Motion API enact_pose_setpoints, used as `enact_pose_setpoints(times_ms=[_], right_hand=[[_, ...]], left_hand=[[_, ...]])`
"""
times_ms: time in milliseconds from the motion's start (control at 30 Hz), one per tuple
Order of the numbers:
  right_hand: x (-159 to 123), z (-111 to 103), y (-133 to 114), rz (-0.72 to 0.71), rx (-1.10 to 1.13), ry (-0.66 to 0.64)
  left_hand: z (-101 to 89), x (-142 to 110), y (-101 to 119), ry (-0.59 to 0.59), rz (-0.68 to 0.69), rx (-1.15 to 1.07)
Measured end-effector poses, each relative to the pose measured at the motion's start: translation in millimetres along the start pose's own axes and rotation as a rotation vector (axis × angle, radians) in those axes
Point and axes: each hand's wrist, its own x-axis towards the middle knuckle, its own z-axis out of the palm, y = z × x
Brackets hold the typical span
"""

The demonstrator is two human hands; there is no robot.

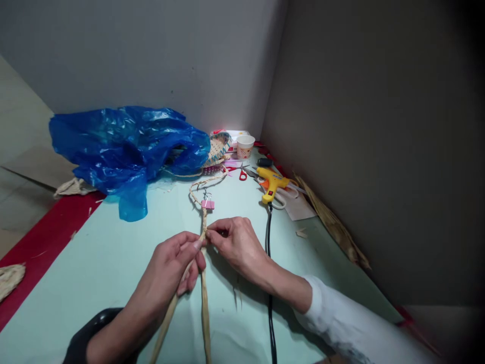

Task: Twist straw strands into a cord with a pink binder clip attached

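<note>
A braid of pale dried plant fibre (pixel 205 216) runs up the table, with a pink binder clip (pixel 208 204) fastened on it. Beyond the clip it curves back toward the corner. My left hand (pixel 178 260) pinches a flat strand (pixel 165 323) between thumb and fingers just below the braid. With thumb and forefinger closed at the braid's lower end, my right hand (pixel 237 242) holds the fibre there. Another loose strand (pixel 205 308) hangs straight down between the hands toward the table's near edge.
A blue plastic bag (pixel 129 146) covers the back left, next to a woven piece (pixel 220 147) and paper cup (pixel 245 145). Red-handled scissors (pixel 242 174) lie near a yellow glue gun (pixel 272 183), its black cord (pixel 269 253) running forward. Dried leaves (pixel 333 222) line the right wall.
</note>
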Motion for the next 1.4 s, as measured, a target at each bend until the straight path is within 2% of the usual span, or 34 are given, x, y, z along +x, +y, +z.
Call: enact_pose_setpoints(times_ms=[100, 200, 400, 633, 700, 767, 833, 867, 900, 1000, 1033, 1100, 1233, 1400], right_hand=[[1, 0, 2, 0.04, 0.137, -0.054], [1, 1, 3, 0.085, 0.254, -0.071], [1, 6, 6, 0.107, 0.396, -0.115], [4, 2, 6, 0.118, 0.349, -0.051], [4, -1, 5, 0.131, 0.339, -0.059], [4, -3, 4, 0.139, 0.333, -0.074], [4, -5, 4, 0.144, 0.325, -0.079], [4, -6, 4, 0.14, 0.331, -0.087], [5, -6, 5, 0.131, 0.343, -0.099], [5, -8, 7, 0.095, 0.361, -0.144], [5, -8, 7, 0.088, 0.336, -0.151], [5, -10, 6, 0.067, 0.231, -0.153], [1, -13, 0, -0.039, 0.02, -0.153], [-4, -16, -6, -0.067, -0.07, -0.104]], left_hand=[[6.1, -2, -4, -0.027, -0.046, -0.047], [9.1, -4, -5, 0.006, -0.02, 0.079], [10.2, -6, -7, 0.142, 0.281, 0.645], [13.2, -12, -10, 0.172, 0.477, 0.97], [9.2, -14, -4, 0.159, 0.509, 0.925], [2.3, -14, 3, 0.2, 0.509, 0.813], [-4.9, -9, 8, 0.265, 0.445, 0.68], [-7.6, -5, 10, 0.256, 0.393, 0.599], [-9.2, 0, 10, 0.197, 0.341, 0.487], [-7.6, 12, 7, -0.1, 0.195, 0.075], [-5.7, 15, 6, -0.151, 0.141, -0.036], [-1.7, 18, 3, -0.165, 0.031, -0.179], [2.2, 18, 0, -0.136, -0.096, -0.251], [3.8, 18, -6, -0.117, -0.107, -0.204]])
